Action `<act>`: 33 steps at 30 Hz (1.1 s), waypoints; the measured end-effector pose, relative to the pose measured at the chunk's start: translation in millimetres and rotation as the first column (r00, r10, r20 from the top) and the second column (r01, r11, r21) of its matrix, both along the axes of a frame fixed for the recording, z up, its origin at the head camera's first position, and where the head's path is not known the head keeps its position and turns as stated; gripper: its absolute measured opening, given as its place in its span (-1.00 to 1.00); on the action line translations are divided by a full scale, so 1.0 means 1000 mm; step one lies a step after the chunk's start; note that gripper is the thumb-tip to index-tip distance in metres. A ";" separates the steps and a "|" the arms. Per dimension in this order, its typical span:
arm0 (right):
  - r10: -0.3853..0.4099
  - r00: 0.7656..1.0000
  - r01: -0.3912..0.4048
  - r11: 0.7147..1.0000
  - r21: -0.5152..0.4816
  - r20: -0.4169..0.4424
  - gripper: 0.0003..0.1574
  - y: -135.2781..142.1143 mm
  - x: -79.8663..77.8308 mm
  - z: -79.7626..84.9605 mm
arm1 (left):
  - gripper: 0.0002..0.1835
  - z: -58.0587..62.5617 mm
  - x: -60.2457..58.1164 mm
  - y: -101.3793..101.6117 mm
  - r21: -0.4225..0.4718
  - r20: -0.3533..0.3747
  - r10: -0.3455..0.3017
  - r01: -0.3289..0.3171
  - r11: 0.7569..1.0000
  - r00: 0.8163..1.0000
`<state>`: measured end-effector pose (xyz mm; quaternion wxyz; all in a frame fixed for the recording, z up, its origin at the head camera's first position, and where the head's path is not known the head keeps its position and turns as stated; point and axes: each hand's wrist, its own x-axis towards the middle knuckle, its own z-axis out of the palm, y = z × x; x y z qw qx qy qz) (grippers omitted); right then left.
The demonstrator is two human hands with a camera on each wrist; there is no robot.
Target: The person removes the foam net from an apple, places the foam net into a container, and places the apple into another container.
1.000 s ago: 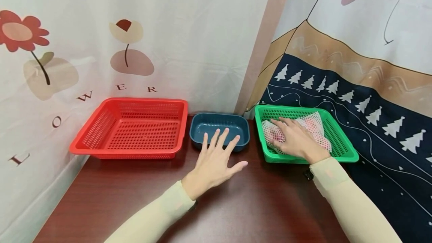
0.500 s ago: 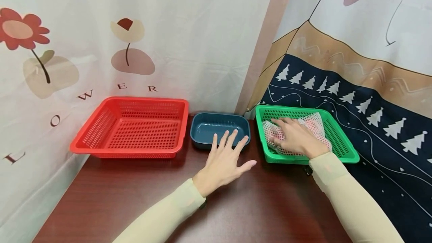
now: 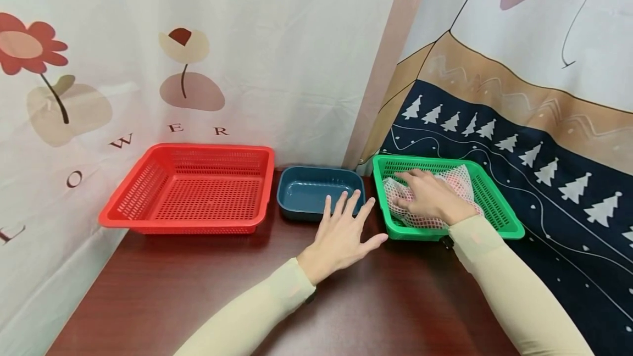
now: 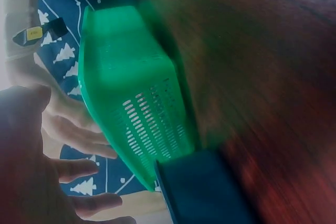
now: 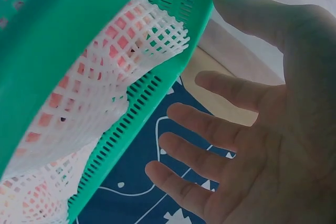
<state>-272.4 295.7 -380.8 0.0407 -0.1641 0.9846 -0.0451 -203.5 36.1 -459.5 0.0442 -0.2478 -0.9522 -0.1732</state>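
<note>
My right hand [image 3: 435, 199] hovers over the green basket [image 3: 506, 229] on the right, fingers spread and loosely bent. In the right wrist view its palm and fingers [image 5: 205, 119] show apart from the white foam netting [image 5: 79, 98], holding nothing. Inside that netting, pinkish-red pieces show through the mesh; their kind is unclear. My left hand [image 3: 338, 243] is held over the table just in front of the dark blue dish [image 3: 301, 215], fingers straight and spread. Its fingertips overlap the dish's front right rim in the head view, and its thumb points toward the green basket.
A red perforated basket [image 3: 188, 227] stands at the back left of the brown table [image 3: 198, 279]. The blue dish sits between the two baskets. Behind them hangs a white printed curtain [image 3: 296, 70], with a navy tree-patterned cloth [image 3: 544, 202] along the right side.
My left hand has drifted right, from in front of the dish's middle toward the green basket. The right hand has shifted slightly left over the netting. The baskets and dish stay in place.
</note>
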 end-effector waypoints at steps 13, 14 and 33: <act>0.035 0.999 -0.035 0.999 0.019 0.033 -0.04 -0.001 -0.009 0.003 | -0.01 0.000 -0.007 0.019 -0.021 -0.014 -0.010 0.010 1.000 1.000; 0.038 0.998 -0.039 0.999 0.021 0.040 -0.03 -0.001 -0.010 0.003 | -0.01 0.000 -0.007 0.020 -0.020 -0.011 -0.012 0.012 1.000 1.000; 0.042 0.983 -0.055 0.996 0.071 0.177 0.15 -0.003 -0.025 0.003 | 0.05 -0.003 -0.018 0.034 -0.023 0.020 -0.023 0.023 0.999 1.000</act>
